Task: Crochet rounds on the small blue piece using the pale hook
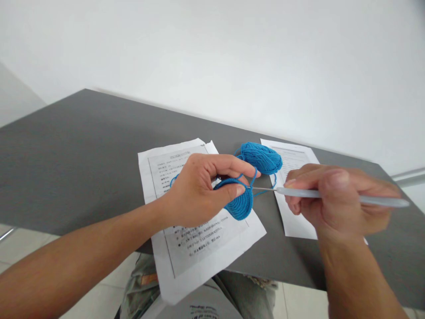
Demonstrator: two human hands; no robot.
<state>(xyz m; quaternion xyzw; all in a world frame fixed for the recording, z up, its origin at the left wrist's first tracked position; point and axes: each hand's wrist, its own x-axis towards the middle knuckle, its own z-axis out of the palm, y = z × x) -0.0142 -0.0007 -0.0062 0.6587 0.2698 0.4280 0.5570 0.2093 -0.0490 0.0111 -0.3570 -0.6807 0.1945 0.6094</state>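
Observation:
My left hand [202, 186] pinches a round blue crochet piece [241, 207] between thumb and fingers, with a strand of blue yarn looped over the raised index finger. In my right hand [335, 195] is a crochet hook [299, 192] with a grey handle, its thin metal shaft pointing left. The hook's tip meets the upper right edge of the crochet piece, close to the left thumb; whether it sits inside a stitch is too small to tell. Just beyond the hands lies a blue yarn ball [262, 157], from which loose strands run toward the piece.
A printed sheet [215, 261] lies under my left hand and overhangs the table's front edge. Another printed sheet [295, 221] is partly hidden behind my right hand. The dark grey table [83, 159] stands against a white wall [212, 57]. My legs are below the front edge.

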